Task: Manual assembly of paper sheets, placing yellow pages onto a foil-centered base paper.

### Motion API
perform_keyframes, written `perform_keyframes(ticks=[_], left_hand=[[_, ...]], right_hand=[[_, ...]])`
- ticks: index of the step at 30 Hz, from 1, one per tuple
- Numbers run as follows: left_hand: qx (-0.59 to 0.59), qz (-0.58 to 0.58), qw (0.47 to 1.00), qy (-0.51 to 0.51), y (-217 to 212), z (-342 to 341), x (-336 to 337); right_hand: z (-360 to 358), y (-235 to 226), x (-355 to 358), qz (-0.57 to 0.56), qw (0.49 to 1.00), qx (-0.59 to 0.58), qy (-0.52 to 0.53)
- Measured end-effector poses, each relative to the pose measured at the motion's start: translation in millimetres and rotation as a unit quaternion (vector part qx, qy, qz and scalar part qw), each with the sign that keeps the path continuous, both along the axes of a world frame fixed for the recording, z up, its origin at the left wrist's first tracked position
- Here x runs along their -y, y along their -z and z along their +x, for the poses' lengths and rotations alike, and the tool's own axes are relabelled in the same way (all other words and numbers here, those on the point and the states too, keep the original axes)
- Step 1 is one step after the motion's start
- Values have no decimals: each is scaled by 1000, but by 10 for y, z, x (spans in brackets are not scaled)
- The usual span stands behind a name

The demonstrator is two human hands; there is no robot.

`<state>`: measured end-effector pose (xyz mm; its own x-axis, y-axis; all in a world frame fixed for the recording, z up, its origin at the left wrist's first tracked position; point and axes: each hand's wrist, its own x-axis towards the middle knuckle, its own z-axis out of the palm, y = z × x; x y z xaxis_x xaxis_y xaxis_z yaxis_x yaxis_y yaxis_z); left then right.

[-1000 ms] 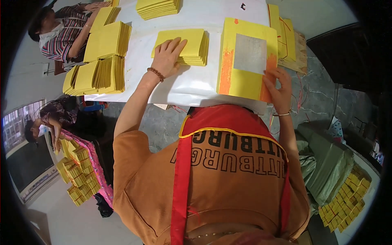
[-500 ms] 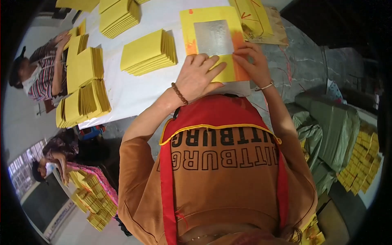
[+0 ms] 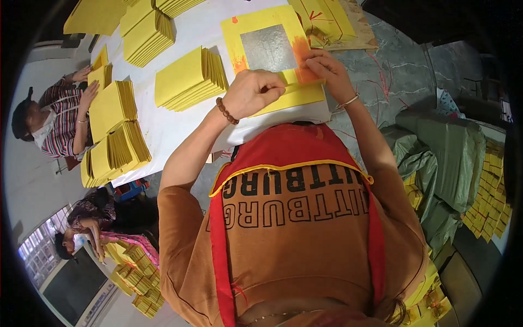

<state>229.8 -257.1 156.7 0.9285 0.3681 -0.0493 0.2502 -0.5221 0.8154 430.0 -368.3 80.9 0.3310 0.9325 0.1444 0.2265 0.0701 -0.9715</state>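
At the near right corner of the white surface (image 3: 163, 136), a flat yellow sheet (image 3: 266, 22) is laid out, its matte face marked with a dull silver rectangle (image 3: 267, 48) and rough-edged, brushed orange bands along both sides. Its near part is bent upward into a narrow raised strip, and more yellow paper is seen just below that strip, close to the surface's near edge. The raised strip is clamped by the grip of the left hand (image 3: 253, 94), thumb and curled fingers being brought together at it. By the right hand (image 3: 328, 73) the sheet is touched at its right orange band; the fingertips are held close together, but whether paper is clamped in that grip cannot be told.

To the left of the sheet, a thick stack (image 3: 188, 79) of folded yellow paper is set, its layers fanned at the right side. Only a slim gap is left between it and the left hand, while a wider strip of smooth, glossy white is seen between it and the upright-leaved bundles (image 3: 117, 147) along the left edge. Beyond the right edge, a wooden board (image 3: 364, 27) is covered in part by yellow paper with red lines (image 3: 329, 19).
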Motion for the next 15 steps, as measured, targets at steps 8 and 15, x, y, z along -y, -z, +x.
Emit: perform_keyframes(ticks=[8, 15], left_hand=[[-44, -182, 982, -12, 1, 56, -134], [-72, -227, 971, -17, 11, 89, -194]], right_hand=[[32, 56, -29, -6, 1000, -13, -13], [96, 15, -1, 9, 994, -92, -62]])
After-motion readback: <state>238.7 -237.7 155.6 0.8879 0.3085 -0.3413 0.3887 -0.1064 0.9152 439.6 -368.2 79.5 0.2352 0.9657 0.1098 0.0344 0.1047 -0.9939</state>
